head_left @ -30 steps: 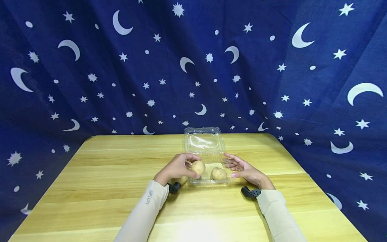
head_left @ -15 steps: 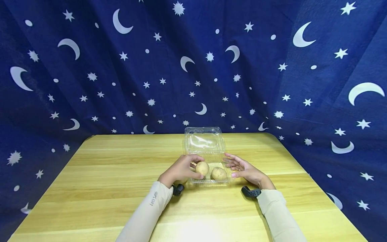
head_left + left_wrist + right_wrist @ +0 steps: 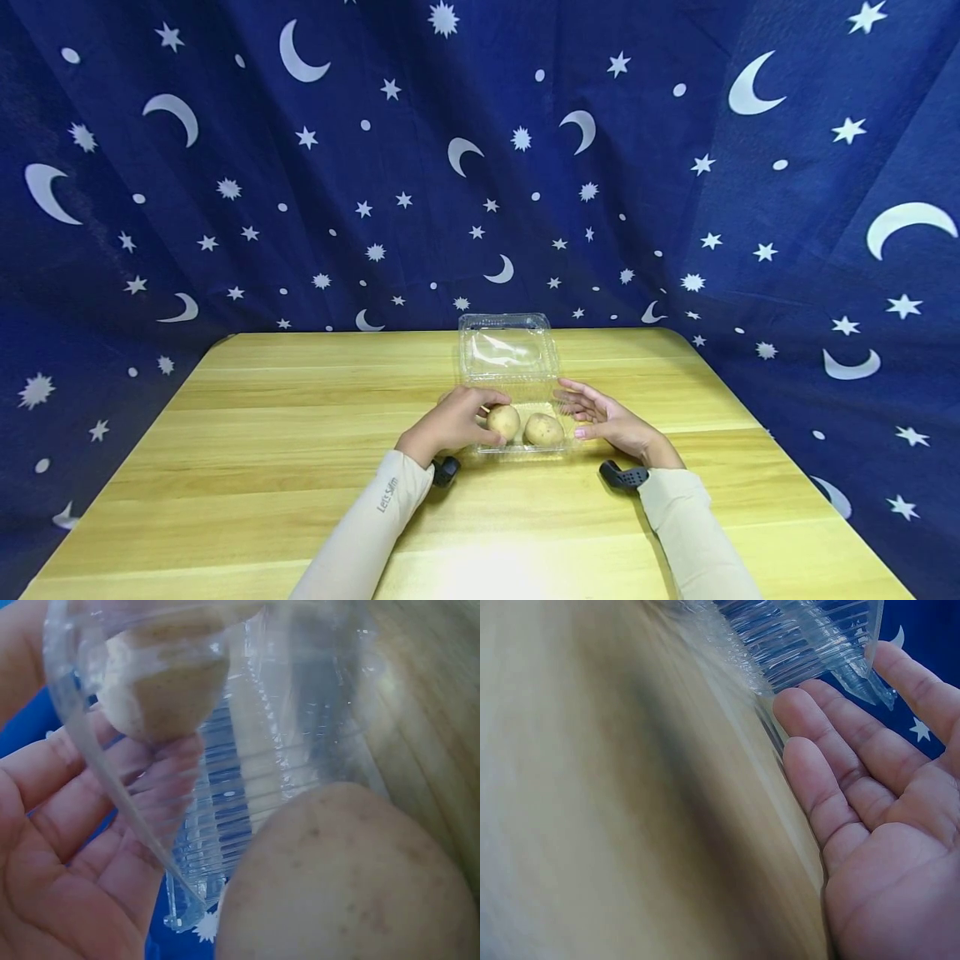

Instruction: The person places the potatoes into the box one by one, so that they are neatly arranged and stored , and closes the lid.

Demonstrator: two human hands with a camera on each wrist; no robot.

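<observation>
In the head view, my left hand (image 3: 450,423) grips a potato (image 3: 503,423) between thumb and fingers, at the left end of an uncovered clear plastic clamshell box (image 3: 517,450). To its right a second potato (image 3: 545,429) rests in the same base. My right hand (image 3: 611,423) is beside the box's right end, fingers spread and nothing held. In the right wrist view, the fingertips of the right hand (image 3: 877,765) are right at the ribbed plastic wall (image 3: 810,652). Large in the left wrist view, another potato (image 3: 352,885) sits outside the box, hidden by the left wrist in the head view.
The box's lid (image 3: 506,350) leans back, raised behind the base. Everything rests on a wooden table (image 3: 300,467), with a blue curtain (image 3: 405,275) of moons and stars behind and at the sides. A black wrist strap (image 3: 622,477) shows at the right cuff.
My left hand has moved right and slightly down with its potato, which now sits lower in the base, close to the other one. The right hand has stayed put.
</observation>
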